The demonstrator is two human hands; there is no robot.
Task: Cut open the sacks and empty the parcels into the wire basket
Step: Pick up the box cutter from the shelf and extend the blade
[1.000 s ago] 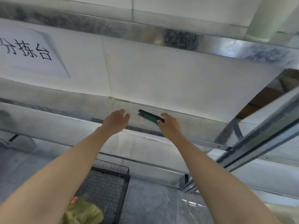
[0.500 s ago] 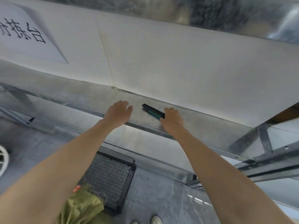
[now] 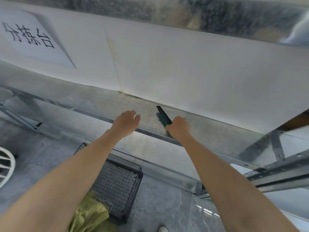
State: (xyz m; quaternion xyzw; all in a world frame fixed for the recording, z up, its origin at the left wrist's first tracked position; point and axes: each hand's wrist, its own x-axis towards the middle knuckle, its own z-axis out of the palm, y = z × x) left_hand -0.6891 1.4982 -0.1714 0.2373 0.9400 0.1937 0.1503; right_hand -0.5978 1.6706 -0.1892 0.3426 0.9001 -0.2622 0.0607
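A black and green utility knife (image 3: pixel 163 115) lies on the metal shelf (image 3: pixel 209 131) against the white wall. My right hand (image 3: pixel 178 127) grips its near end, fingers curled round the handle. My left hand (image 3: pixel 126 121) rests relaxed on the shelf's front edge, a little left of the knife, holding nothing. Below, a black wire basket (image 3: pixel 120 183) stands on the grey floor. A yellow-green woven sack (image 3: pixel 87 215) lies against the basket's near left side, partly hidden by my left forearm.
A paper sign (image 3: pixel 31 37) with black characters hangs on the wall at upper left. Metal shelf struts (image 3: pixel 275 166) run at the right. A white fan guard (image 3: pixel 5 164) shows at the left edge. A shoe tip (image 3: pixel 163 229) is at the bottom.
My right hand went from touching the knife's near end to curling round it, and the blade end swung to point more away. The view tilted downward, showing more basket and floor.
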